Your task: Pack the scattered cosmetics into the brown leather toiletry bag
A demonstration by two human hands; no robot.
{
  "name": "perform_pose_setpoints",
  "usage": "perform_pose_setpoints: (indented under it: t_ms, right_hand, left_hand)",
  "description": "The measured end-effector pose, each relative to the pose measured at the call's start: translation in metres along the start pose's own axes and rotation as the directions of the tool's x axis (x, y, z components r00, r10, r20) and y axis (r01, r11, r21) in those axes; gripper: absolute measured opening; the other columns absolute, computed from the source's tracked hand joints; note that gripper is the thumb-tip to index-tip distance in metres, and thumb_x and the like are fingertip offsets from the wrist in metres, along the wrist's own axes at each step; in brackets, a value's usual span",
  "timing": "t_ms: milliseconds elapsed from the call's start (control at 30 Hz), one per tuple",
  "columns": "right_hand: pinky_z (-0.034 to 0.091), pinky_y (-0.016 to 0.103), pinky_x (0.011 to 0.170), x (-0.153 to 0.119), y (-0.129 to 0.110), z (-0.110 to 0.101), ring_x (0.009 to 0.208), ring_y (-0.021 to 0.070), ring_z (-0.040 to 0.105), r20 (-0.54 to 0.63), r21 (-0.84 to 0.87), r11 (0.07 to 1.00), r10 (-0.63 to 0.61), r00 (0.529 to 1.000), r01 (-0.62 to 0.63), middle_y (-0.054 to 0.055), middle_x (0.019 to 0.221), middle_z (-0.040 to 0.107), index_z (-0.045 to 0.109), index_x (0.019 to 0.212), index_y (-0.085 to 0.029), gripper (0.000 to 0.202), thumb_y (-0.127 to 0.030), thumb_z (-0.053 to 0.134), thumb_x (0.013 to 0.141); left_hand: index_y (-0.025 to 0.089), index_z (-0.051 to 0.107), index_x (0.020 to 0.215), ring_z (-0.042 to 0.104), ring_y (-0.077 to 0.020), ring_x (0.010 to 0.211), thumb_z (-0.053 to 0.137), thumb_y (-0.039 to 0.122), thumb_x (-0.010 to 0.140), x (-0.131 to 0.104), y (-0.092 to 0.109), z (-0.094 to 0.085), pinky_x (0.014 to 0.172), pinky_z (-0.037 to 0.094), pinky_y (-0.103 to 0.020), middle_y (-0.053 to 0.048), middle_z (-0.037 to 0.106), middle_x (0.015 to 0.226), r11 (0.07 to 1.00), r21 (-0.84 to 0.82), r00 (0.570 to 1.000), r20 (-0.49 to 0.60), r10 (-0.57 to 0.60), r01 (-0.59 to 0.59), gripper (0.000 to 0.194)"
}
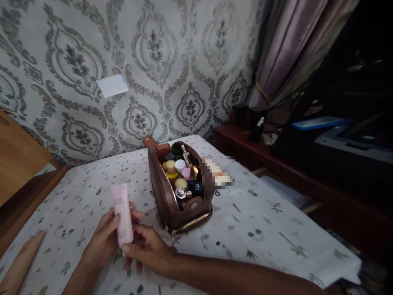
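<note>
A pale pink squeeze tube (pixel 123 211) stands nearly upright between my hands, its flat crimped end up and its lower end at my right fingers. My left hand (pixel 106 233) wraps round it from the left, thumb across its front. At the tube's bottom, my right hand (pixel 150 248) is closed, with thumb and fingers at the cap end. Just beyond, a brown leather cosmetic bag (pixel 159 192) lies unzipped. Inside it sit several jars and bottles, among them a white-lidded jar (pixel 180 165), a pink lid (pixel 186 173) and a dark blue box (pixel 197 187).
A patterned white cloth covers the table (pixel 245 237). Beside the bag's right side lies a blurred-out item (pixel 219 172). A tan object (pixel 23 262) rests at the lower left. Wallpaper rises behind, with a white card (pixel 112 86) on it; a dark red shelf (pixel 233 141) borders the right.
</note>
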State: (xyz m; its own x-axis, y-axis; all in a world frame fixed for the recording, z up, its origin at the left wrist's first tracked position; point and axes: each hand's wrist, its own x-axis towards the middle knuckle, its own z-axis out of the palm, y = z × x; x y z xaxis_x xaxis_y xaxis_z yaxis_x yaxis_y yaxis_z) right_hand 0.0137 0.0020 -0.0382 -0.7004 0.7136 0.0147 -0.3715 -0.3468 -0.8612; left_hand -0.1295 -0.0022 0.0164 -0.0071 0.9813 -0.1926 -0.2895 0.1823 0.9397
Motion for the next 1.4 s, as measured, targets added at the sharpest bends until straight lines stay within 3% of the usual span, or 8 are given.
perform_pose_setpoints:
  t_ms: [233, 333, 467, 567, 733, 867, 1000, 1400]
  right_hand:
    - [0.038, 0.015, 0.043, -0.011, -0.002, 0.003, 0.051, 0.006, 0.054, -0.003, -0.046, 0.996, -0.076, 0.997, 0.076, -0.005, 0.069, 0.056, 0.05, 0.093, -0.017, 0.067, -0.072, 0.074, 0.063]
    - [0.04, 0.017, 0.046, -0.015, -0.001, 0.004, 0.053, 0.0067, 0.054, -0.013, -0.122, 0.985, -0.123, 0.992, 0.121, -0.003, 0.073, 0.057, 0.051, 0.093, -0.017, 0.068, -0.074, 0.072, 0.063]
    - [0.041, 0.018, 0.047, -0.017, 0.002, 0.003, 0.054, 0.0078, 0.054, -0.03, -0.212, 0.959, -0.197, 0.98, 0.187, 0.0, 0.078, 0.058, 0.052, 0.095, -0.017, 0.066, -0.077, 0.066, 0.069]
    - [0.042, 0.019, 0.048, -0.018, 0.003, 0.002, 0.054, 0.0085, 0.053, -0.039, -0.263, 0.935, -0.257, 0.966, 0.238, -0.001, 0.077, 0.057, 0.05, 0.097, -0.019, 0.06, -0.073, 0.063, 0.075]
    - [0.042, 0.02, 0.047, -0.022, -0.004, 0.002, 0.052, 0.0096, 0.051, -0.056, -0.348, 0.878, -0.368, 0.928, 0.328, -0.002, 0.075, 0.053, 0.047, 0.105, -0.019, 0.049, -0.062, 0.06, 0.084]
    - [0.04, 0.02, 0.045, -0.025, -0.013, 0.002, 0.053, 0.0106, 0.05, -0.063, -0.415, 0.803, -0.494, 0.867, 0.428, -0.002, 0.073, 0.051, 0.045, 0.107, -0.02, 0.038, -0.051, 0.055, 0.088]
    - [0.039, 0.021, 0.045, -0.027, -0.018, 0.003, 0.05, 0.0115, 0.05, -0.059, -0.425, 0.812, -0.465, 0.883, 0.399, -0.003, 0.069, 0.05, 0.043, 0.109, -0.02, 0.032, -0.044, 0.052, 0.089]
    - [0.041, 0.023, 0.049, -0.029, -0.021, 0.001, 0.053, 0.0131, 0.052, -0.046, -0.482, 0.779, -0.481, 0.876, 0.402, -0.003, 0.071, 0.05, 0.042, 0.112, -0.019, 0.031, -0.037, 0.051, 0.088]
  left_hand:
    - [0.016, 0.073, 0.085, 0.07, -0.0303, 0.09, 0.069, 0.069, 0.069, 0.003, 0.007, 0.013, 0.079, 0.06, -0.038, -0.011, 0.076, 0.088, 0.998, -0.04, 0.987, -0.152, 0.044, -0.05, 0.056]
    - [0.017, 0.072, 0.081, 0.067, -0.0234, 0.081, 0.074, 0.061, 0.069, 0.011, 0.015, 0.028, 0.077, 0.058, -0.031, -0.006, 0.073, 0.078, 0.99, -0.007, 0.973, -0.189, 0.135, -0.139, 0.045]
    - [0.018, 0.072, 0.102, 0.064, -0.0257, 0.091, 0.075, 0.044, 0.073, 0.021, 0.025, 0.042, 0.075, 0.055, -0.032, -0.007, 0.072, 0.091, 0.945, 0.192, 0.96, -0.038, 0.277, -0.265, 0.039]
    - [0.022, 0.069, 0.118, 0.059, -0.0292, 0.109, 0.068, 0.04, 0.081, 0.03, 0.033, 0.046, 0.084, 0.052, -0.034, -0.009, 0.068, 0.114, 0.796, 0.427, 0.898, 0.108, 0.426, -0.429, 0.042]
    - [0.031, 0.064, 0.13, 0.043, -0.0318, 0.134, 0.06, 0.037, 0.088, 0.046, 0.046, 0.059, 0.111, 0.035, -0.043, -0.008, 0.05, 0.141, 0.37, 0.675, 0.744, 0.419, 0.52, -0.638, 0.043]
    - [0.036, 0.056, 0.138, 0.03, -0.0324, 0.144, 0.052, 0.032, 0.093, 0.051, 0.056, 0.073, 0.116, 0.028, -0.045, -0.006, 0.03, 0.158, 0.154, 0.728, 0.713, 0.568, 0.411, -0.668, 0.046]
    - [0.035, 0.053, 0.139, 0.03, -0.0329, 0.144, 0.05, 0.029, 0.093, 0.048, 0.062, 0.082, 0.117, 0.029, -0.05, -0.006, 0.025, 0.16, 0.03, 0.747, 0.703, 0.61, 0.366, -0.664, 0.046]
    - [0.027, 0.051, 0.135, 0.041, -0.0312, 0.137, 0.048, 0.032, 0.093, 0.042, 0.054, 0.085, 0.106, 0.044, -0.043, -0.012, 0.039, 0.149, 0.124, 0.748, 0.713, 0.549, 0.437, -0.652, 0.042]
